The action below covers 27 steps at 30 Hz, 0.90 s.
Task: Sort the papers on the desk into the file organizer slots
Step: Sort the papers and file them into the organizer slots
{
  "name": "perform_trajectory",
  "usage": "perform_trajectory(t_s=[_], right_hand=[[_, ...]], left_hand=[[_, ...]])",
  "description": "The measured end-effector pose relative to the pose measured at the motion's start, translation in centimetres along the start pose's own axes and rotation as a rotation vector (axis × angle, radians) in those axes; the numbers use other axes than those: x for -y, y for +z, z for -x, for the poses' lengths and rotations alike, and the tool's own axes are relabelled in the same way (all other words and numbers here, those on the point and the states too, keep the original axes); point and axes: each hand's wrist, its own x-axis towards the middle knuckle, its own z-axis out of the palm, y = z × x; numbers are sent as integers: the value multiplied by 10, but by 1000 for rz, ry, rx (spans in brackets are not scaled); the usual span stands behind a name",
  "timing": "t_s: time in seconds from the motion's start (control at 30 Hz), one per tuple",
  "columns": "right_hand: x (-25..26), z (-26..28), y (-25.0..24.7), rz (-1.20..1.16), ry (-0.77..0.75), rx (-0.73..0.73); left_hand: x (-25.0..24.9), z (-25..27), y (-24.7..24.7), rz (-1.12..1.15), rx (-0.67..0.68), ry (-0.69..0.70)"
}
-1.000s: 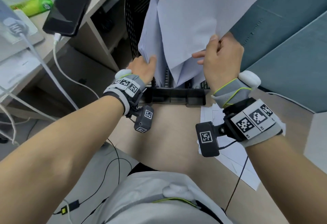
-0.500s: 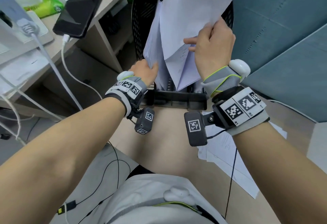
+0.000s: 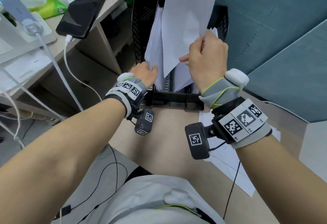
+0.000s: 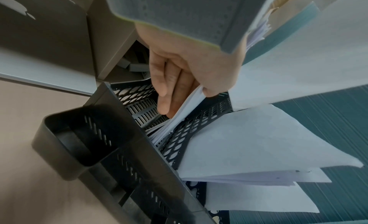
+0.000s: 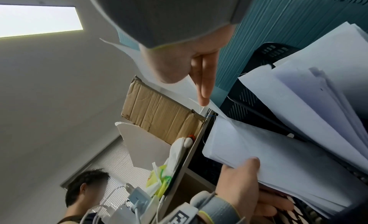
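A black mesh file organizer [image 3: 141, 29] stands at the back of the desk with white papers in its slots. My left hand [image 3: 150, 70] grips the lower edge of a paper stack [image 3: 154, 47] in the left slot; in the left wrist view the thumb and fingers [image 4: 165, 92] pinch that stack [image 4: 179, 117]. My right hand [image 3: 203, 47] pinches a single white sheet [image 3: 185, 20] by its right edge and holds it upright over the middle slots. More sheets [image 4: 249, 140] fan out of the neighbouring slot.
Loose papers [image 3: 230, 161] lie on the desk under my right forearm. A phone [image 3: 79, 16] on a charging cable rests on the shelf at left. A teal partition [image 3: 274, 38] closes the right side. Another person [image 5: 85, 188] sits beyond the shelf.
My right hand has raised the single sheet and its fingers have curled tighter on the edge. The left hand has stayed on the stack in the left slot.
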Motion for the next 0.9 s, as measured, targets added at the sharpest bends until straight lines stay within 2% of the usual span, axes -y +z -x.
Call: perform_trajectory(t_s=[0.3, 0.43, 0.57, 0.63, 0.7, 0.83, 0.9], right_hand=[[-38, 3, 78, 367, 176, 381], [-62, 12, 104, 445, 239, 577], [-88, 21, 114, 485, 211, 795], [-92, 23, 112, 451, 151, 837], [-91, 26, 99, 402, 118, 833], [-99, 44, 54, 213, 63, 768], [-108, 55, 27, 111, 63, 691]], left_hand=[[0, -1, 2, 14, 3, 41], [-1, -2, 0, 12, -17, 69], [-4, -3, 0, -35, -48, 27], [-3, -2, -1, -69, -35, 10], [-1, 1, -2, -24, 46, -26], [2, 21, 4, 143, 442, -193], [-4, 34, 17, 151, 505, -168]])
